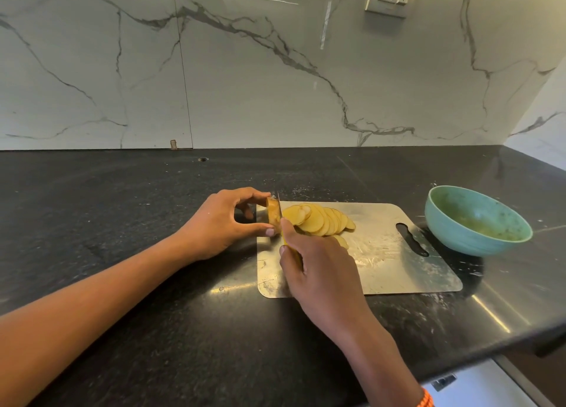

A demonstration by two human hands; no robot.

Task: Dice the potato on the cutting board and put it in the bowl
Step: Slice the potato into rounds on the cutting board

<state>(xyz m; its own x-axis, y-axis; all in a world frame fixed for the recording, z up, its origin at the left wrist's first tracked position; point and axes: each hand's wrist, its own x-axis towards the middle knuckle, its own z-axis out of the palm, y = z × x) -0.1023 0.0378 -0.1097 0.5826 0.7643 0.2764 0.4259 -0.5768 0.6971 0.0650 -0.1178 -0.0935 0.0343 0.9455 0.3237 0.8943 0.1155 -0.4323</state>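
Black counter (153,284) carries a steel board (398,268). On it the right hand (318,271) grips a yellow-handled knife (279,210), blade against the potato end (273,215) pinched by the left hand (220,222). Slices (318,221) fan toward three o'clock, where a green bowl (459,238) sits off the board.

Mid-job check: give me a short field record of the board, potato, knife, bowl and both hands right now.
cutting board: metal cutting board flat on the black counter
potato end: last uncut potato piece at the board's left edge, gripped by the left hand
slices: round slices fanned overlapping on the board, none diced
knife: knife blade against the uncut piece, yellow handle held by the right hand
bowl: teal bowl right of the board, no potato inside
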